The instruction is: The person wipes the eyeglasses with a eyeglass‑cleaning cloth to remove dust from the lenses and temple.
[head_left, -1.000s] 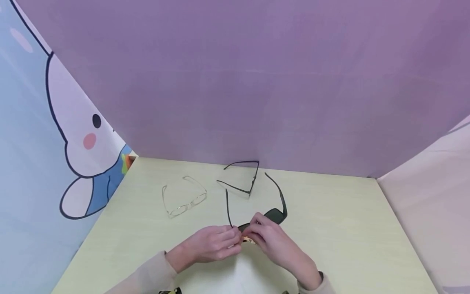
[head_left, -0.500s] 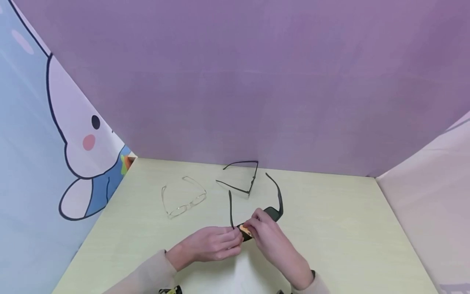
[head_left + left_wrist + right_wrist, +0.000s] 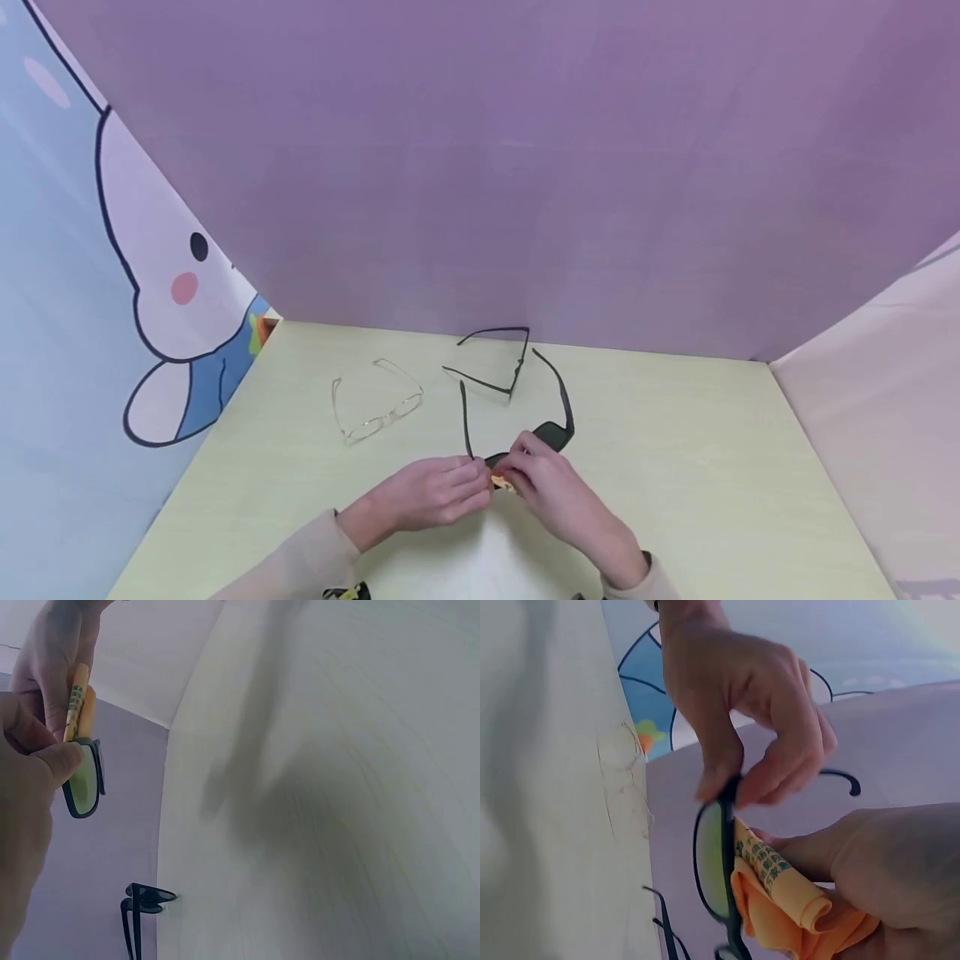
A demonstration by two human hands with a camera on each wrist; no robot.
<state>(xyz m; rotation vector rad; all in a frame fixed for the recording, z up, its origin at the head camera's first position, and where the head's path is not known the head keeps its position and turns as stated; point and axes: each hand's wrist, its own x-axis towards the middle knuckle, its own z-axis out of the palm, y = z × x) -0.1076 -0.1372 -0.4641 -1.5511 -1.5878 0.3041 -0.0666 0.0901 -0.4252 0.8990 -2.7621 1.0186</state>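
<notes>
Dark-framed sunglasses (image 3: 552, 436) are held above the table, both temples unfolded and pointing away from me. My left hand (image 3: 438, 497) pinches one end of the frame near the hinge, thumb and fingers on either side, as the right wrist view shows. An orange cleaning cloth (image 3: 780, 900) with dark printed lettering is bunched in my right hand (image 3: 551, 492). My right fingers press that cloth against the lens (image 3: 714, 859) nearest my left hand. In the left wrist view the same greenish lens (image 3: 84, 780) shows just below the cloth.
Clear-framed eyeglasses (image 3: 387, 417) lie unfolded on the table (image 3: 712, 467) to the left. Black-framed eyeglasses (image 3: 516, 375) lie behind the sunglasses, near the purple back wall (image 3: 480, 167). A blue cartoon-printed curtain (image 3: 67, 333) hangs at the left, a pale one (image 3: 885, 375) at the right.
My right hand has rubbed the cloth back and forth over the lens, uncovering more of it half a second ago than now. The sunglasses have shifted slightly left; the other eyeglasses have not moved.
</notes>
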